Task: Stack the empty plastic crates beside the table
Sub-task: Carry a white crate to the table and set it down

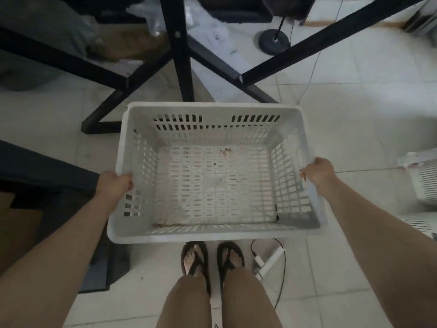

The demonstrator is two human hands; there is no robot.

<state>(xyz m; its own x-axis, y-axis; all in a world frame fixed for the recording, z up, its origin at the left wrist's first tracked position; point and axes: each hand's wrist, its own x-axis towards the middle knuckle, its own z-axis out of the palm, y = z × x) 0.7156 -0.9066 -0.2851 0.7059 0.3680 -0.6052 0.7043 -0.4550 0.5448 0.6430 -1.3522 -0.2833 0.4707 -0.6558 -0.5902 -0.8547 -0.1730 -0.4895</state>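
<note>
crate in hand: white slotted plastic crate, empty apart from a few brown specks on the floor of it, was held up in front of the person over the tiled floor, mouth up.

left hand: left hand was wrapped shut over the left rim, fingers curled inside the wall, thumb side on top.

right hand: right hand was doing the same on the right rim, closed tight on the edge.

long axis: crate's long side ran 9 to 3 o'clock between the two hands, so each hand had a short end. Neither hand looked nearer, pretty even grip.

table: black table legs crossed at 12 o'clock, just past the crate's far rim.

other crates: a second white slotted crate sat on the floor at 3 o'clock, well apart from the right hand, half cut off by the edge. Looked like the stack target to me, but can't say for sure.

next move, my guess: swing the whole thing toward 3 o'clock, keep it level, line the short ends up and lower it in.

watch out: cable and power strip by the feet at 5 o'clock, easy trip.
</note>
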